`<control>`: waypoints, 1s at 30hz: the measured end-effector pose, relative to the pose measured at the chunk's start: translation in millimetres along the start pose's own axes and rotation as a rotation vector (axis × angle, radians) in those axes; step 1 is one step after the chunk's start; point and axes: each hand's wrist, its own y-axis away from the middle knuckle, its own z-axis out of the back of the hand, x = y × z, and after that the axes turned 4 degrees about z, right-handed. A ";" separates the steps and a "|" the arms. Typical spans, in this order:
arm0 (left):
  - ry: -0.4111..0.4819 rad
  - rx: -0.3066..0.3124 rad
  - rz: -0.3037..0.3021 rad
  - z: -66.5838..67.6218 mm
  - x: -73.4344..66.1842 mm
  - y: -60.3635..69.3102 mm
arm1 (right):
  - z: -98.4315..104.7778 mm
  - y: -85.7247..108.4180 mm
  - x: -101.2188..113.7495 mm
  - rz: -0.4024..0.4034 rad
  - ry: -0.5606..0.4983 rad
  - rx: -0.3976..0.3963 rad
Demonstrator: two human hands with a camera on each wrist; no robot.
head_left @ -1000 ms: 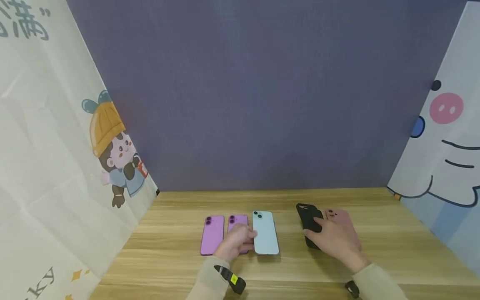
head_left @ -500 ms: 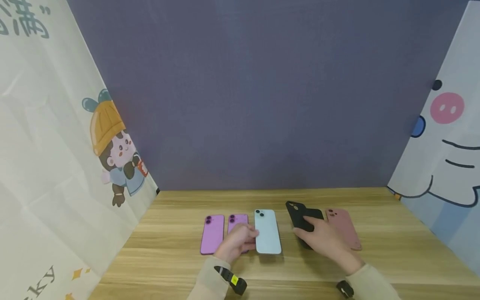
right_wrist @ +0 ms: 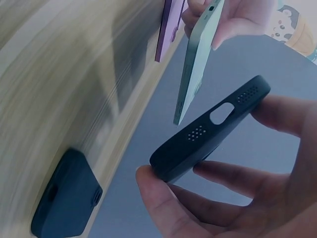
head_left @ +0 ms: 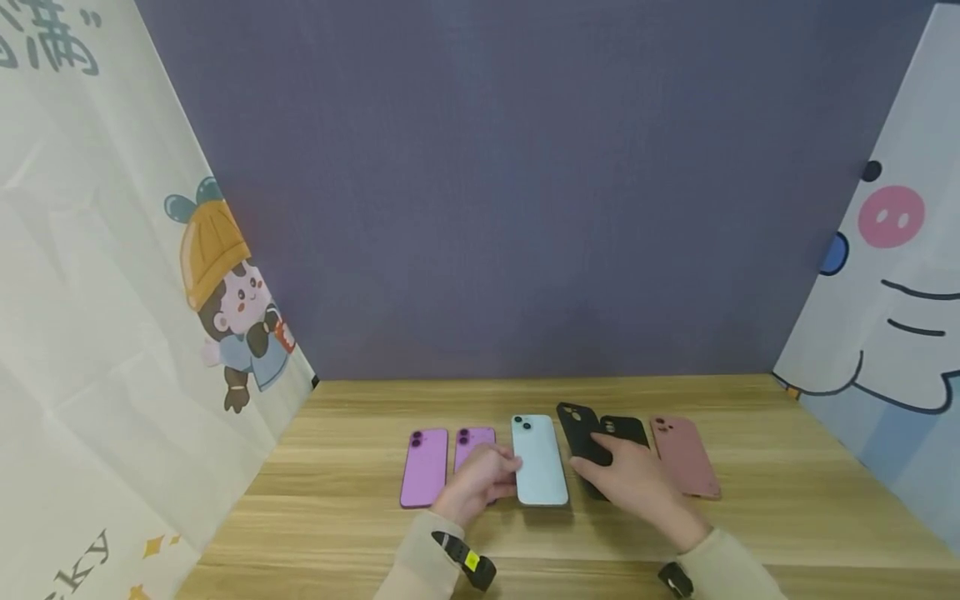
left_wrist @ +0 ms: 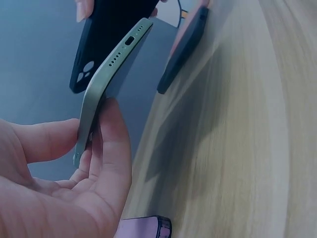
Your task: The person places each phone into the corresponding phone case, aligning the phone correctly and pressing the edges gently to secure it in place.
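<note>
My left hand (head_left: 480,482) pinches the left edge of a pale blue phone (head_left: 542,462), held above the table; in the left wrist view the thumb and fingers grip the phone (left_wrist: 94,94) from both faces. My right hand (head_left: 641,483) holds a black phone case (head_left: 581,429) just right of the phone, not touching it in the right wrist view. There, fingers and thumb span the case (right_wrist: 208,129) at its sides, its port opening facing the camera. A second black case (head_left: 626,429) lies behind the right hand, partly hidden.
Two purple phones (head_left: 424,468) lie left of the pale blue one, the nearer partly covered by the left hand. At the right lies a pink phone or case (head_left: 686,458). A grey-blue panel (head_left: 480,208) stands behind the wooden table (head_left: 337,492), with printed sheets at both sides.
The held black case and my right hand have moved left, towards the pale blue phone, uncovering more of the second black case and the pink item. The pale blue phone has shifted slightly right.
</note>
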 end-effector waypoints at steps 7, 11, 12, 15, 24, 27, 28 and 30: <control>0.002 0.005 -0.001 -2.5 -1.9 2.2 | -6.3 0.8 7.1 -0.002 0.014 -0.016; 0.008 0.009 -0.001 -4.0 -2.7 3.0 | -9.6 1.1 10.2 0.007 -0.005 -0.022; 0.009 0.011 -0.002 -4.4 -2.5 2.9 | -10.5 0.9 10.5 0.009 -0.008 -0.025; 0.014 0.009 0.000 -5.5 -1.9 2.8 | -12.5 1.0 11.8 0.014 -0.009 -0.036; 0.017 0.015 -0.012 -6.2 0.2 4.5 | -16.7 1.5 14.4 0.010 -0.021 -0.049; 0.017 0.018 -0.016 -6.4 0.5 4.6 | -17.9 2.0 14.9 0.006 -0.029 -0.045; 0.017 0.018 -0.017 -6.5 0.8 4.4 | -18.6 2.0 14.9 0.002 -0.033 -0.045; 0.017 0.017 -0.018 -6.9 1.5 4.1 | -19.9 2.1 15.4 0.001 -0.038 -0.044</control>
